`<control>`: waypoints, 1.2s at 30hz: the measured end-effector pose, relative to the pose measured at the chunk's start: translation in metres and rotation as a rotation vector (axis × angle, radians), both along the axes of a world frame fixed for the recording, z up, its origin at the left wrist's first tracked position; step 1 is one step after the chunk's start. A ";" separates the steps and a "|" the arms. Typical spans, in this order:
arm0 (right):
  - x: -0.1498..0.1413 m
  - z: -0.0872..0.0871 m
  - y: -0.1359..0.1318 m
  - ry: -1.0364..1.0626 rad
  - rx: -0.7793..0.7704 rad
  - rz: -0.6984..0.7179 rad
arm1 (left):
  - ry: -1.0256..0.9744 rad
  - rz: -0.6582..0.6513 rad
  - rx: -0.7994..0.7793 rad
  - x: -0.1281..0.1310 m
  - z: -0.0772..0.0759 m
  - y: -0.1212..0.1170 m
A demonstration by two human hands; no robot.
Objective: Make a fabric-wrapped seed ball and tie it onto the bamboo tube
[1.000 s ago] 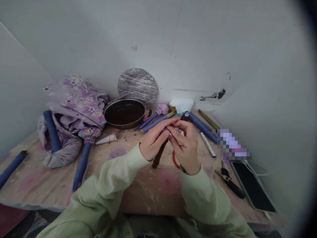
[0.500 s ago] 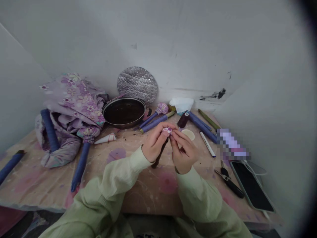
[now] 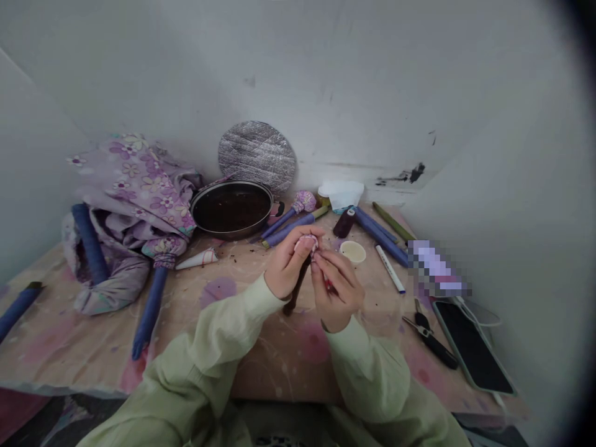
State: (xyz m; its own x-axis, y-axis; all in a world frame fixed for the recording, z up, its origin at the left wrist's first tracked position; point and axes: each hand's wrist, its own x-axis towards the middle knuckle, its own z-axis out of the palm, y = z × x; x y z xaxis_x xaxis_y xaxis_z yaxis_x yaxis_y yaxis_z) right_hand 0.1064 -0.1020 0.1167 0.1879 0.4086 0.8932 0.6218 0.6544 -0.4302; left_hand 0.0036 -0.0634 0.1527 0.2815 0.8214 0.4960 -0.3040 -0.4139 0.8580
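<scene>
My left hand (image 3: 283,267) is closed around a small bundle of purple and white floral cloth (image 3: 306,239), its thumb pressed on the front. From below the bundle a dark brown stick (image 3: 293,299) slants down towards the table. My right hand (image 3: 342,290) is closed in a pinch at the cloth's lower right edge, where the fingers hide the exact hold. A bit of something red shows inside the right palm, too small to name. Behind both hands lies a blue-wrapped stick with a round floral cloth head (image 3: 305,200).
A dark pan (image 3: 233,210) stands at back left beside heaped floral fabric (image 3: 139,180). To the right are a thread spool (image 3: 344,223), a pale round lid (image 3: 352,251), a marker (image 3: 390,268), snips (image 3: 435,344) and a phone (image 3: 475,347). Blue-wrapped sticks (image 3: 151,310) lie around.
The floral bundle has turned and shifted slightly left in my left hand. My right hand has moved a little left and down, its fingertips now at the cloth's lower edge.
</scene>
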 end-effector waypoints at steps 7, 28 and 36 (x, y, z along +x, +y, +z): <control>0.002 0.001 -0.003 -0.082 -0.001 0.084 | -0.179 -0.169 -0.095 -0.004 -0.002 0.010; 0.009 0.052 0.007 -0.020 -0.466 0.446 | -0.104 -0.115 -0.028 0.001 -0.016 -0.005; 0.012 0.041 0.014 0.104 -0.498 0.407 | -0.244 -0.270 -0.226 0.002 -0.028 -0.007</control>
State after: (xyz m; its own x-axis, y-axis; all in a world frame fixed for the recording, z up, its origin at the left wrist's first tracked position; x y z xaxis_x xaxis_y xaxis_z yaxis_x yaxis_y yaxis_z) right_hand 0.1185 -0.0885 0.1573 0.0063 0.8258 0.5639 0.3049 0.5355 -0.7876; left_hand 0.0058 -0.0703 0.1244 0.3978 0.8299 0.3912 -0.5814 -0.1018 0.8072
